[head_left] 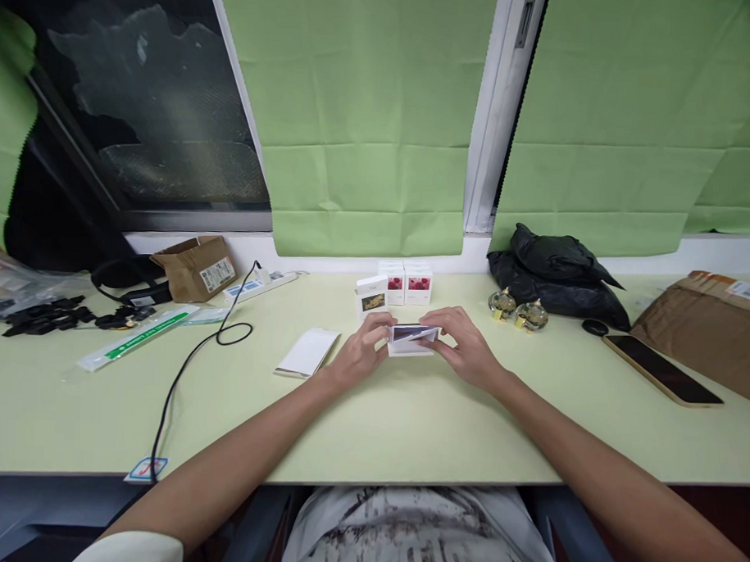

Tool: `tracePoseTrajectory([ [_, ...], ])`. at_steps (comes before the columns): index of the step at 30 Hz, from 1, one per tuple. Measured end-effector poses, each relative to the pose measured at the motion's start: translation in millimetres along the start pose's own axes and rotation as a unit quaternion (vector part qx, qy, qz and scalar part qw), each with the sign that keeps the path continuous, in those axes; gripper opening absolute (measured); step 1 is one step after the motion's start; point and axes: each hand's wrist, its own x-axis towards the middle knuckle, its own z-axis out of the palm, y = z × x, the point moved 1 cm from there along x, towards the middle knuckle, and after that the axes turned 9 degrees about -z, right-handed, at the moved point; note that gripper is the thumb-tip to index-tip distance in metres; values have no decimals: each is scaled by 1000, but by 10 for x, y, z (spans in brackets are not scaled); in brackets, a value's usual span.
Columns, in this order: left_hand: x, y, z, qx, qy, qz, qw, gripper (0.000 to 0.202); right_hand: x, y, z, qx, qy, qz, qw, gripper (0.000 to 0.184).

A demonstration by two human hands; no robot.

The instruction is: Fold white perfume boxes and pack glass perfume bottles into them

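Observation:
Between both hands is a small white carton (412, 349) with its near end open, showing a dark hollow and a flap. My left hand (364, 346) grips its left side, fingers bent around the edge. On the right side my right hand (465, 343) holds it, thumb at the opening and fingers along the top. Just behind stands a white box with a dark gold picture (373, 299). White boxes with red pictures (418, 286) sit together farther back. Left of my left hand lies a flat folded white carton (308, 351).
Two round glass bottles with gold parts (530, 316) are at right, before black plastic bags (553, 279). A phone (660, 370) lies beside a brown package (706, 325). At left are a black cable (191, 356), an open cardboard box (200, 268) and a green-striped plastic sleeve (140, 338).

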Motion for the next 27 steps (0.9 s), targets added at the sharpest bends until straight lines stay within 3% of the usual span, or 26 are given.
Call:
tracePoseTrajectory([
  [6, -2, -34, 3, -18, 7, 0, 1000, 54, -8, 0, -45, 1, -24, -8, 1000, 33],
  [15, 2, -21, 15, -14, 9, 3, 1000, 55, 11, -48, -92, -28, -8, -41, 999, 39],
  [21, -2, -21, 19, -14, 14, 4, 1000, 56, 1, -66, -76, -41, -4, -53, 998, 22],
  [27, 24, 41, -15, -5, 12, 4, 1000, 52, -24, -55, -56, -59, -17, -55, 997, 18],
])
